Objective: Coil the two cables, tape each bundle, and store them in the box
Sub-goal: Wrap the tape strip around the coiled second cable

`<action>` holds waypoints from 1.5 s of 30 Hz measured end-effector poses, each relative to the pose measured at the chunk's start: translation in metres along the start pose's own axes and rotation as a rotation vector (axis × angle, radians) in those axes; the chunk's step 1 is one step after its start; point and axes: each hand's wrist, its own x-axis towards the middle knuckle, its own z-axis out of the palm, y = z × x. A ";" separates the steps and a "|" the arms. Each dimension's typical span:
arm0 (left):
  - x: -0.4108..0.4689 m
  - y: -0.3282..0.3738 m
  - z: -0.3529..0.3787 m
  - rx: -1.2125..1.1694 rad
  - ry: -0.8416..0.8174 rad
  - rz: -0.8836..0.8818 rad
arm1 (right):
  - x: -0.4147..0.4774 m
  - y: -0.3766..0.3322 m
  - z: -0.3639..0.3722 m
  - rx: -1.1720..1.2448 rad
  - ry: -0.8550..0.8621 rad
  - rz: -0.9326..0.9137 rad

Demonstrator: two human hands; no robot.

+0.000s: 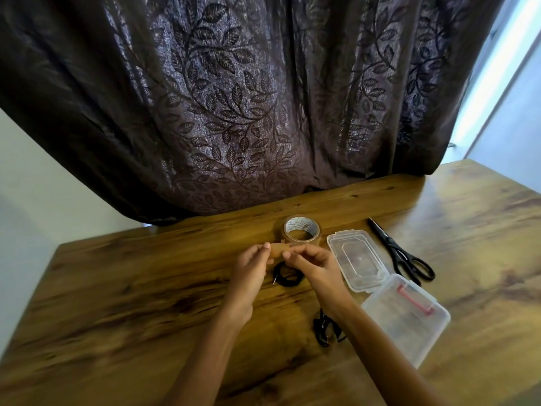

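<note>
My left hand (251, 266) and my right hand (310, 266) pinch the two ends of a short brown tape strip (276, 249) stretched between them above the table. Directly below lies a coiled black cable (288, 277) with its plug pointing left. A second black cable bundle (325, 329) lies nearer to me, partly hidden by my right forearm. The brown tape roll (301, 230) stands just beyond my hands. The clear plastic box (407, 317) lies open at the right, its lid (357, 259) flat on the table.
Black scissors (401, 253) lie right of the lid, blades pointing away from me. A dark leaf-patterned curtain (234, 112) hangs over the far edge of the wooden table (131, 288). The table's left edge runs diagonally beside a white wall.
</note>
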 end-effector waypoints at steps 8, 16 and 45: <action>0.005 -0.002 0.006 0.057 -0.079 -0.097 | 0.004 -0.004 -0.021 0.000 0.115 0.204; 0.044 -0.034 0.009 0.298 0.101 -0.082 | 0.004 0.006 -0.043 0.240 0.468 0.345; 0.079 -0.074 0.031 1.019 0.064 0.373 | 0.021 0.037 -0.028 0.024 0.406 0.324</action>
